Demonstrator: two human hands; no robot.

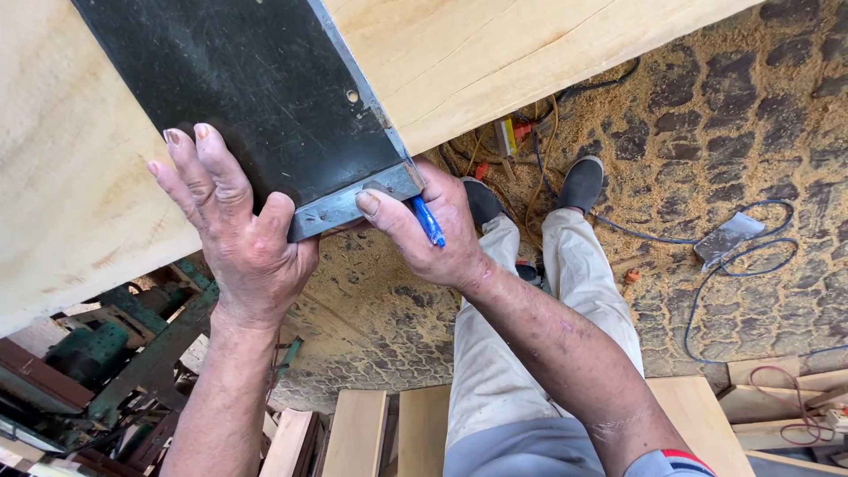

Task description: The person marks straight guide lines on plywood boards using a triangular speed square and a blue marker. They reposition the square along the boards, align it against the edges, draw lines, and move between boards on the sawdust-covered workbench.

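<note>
A person looks down over a wide, pale wooden board [79, 177] that fills the upper left of the view. Lying flat on the board is a large carpenter's square with a broad black blade [256, 97] and a grey metal stock [353, 201] running along the board's near edge.

The left hand [234, 225] rests spread open on the black blade, fingers extended flat across it and the thumb hooked around the grey metal stock, pressing the square against the board. The right hand [424, 225] is closed around a blue pen [428, 223], thumb pressed against the outer end of the stock, at the corner where the square meets the board's edge. The pen's tip is hidden behind the hand, so whether it touches the wood cannot be told.

Below the board's edge, the person's legs in light beige trousers [530, 336] and dark slip-on shoes [579, 184] stand on a cobblestone floor [751, 115] dusted with sawdust. To the right of the shoes, a blue cable [707, 291] loops across the floor. Beneath the board at lower left sits green machinery [106, 344]. Near the person's knees lie several short pale wooden planks [358, 433].
</note>
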